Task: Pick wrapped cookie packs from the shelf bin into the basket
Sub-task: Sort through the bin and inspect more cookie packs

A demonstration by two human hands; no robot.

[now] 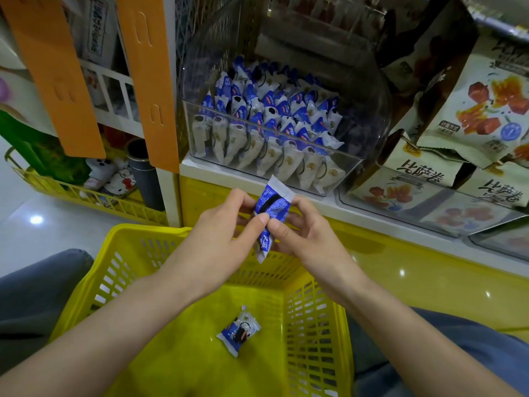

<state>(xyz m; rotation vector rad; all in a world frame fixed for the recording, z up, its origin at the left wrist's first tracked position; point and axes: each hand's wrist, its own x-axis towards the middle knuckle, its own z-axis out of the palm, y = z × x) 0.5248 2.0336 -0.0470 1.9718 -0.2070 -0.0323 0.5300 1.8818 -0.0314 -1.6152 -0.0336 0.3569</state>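
Note:
A clear plastic shelf bin [346, 174] holds several blue-and-white wrapped cookie packs [274, 121] standing in rows. In front of the shelf edge, both hands hold one blue-and-white cookie pack [273, 206] upright above the far rim of the yellow basket [120, 270]. My left hand [226, 233] pinches the pack from the left with thumb and fingers. My right hand [300, 236] pinches it from the right. Another cookie pack [239, 330] lies flat on the basket floor.
Beige snack bags [481, 110] with red-orange print fill the bins to the right. Orange hanging strips [148, 81] and a white rack stand to the left, with a yellow wire shelf of toys [111, 179] below. My knees in grey trousers flank the basket.

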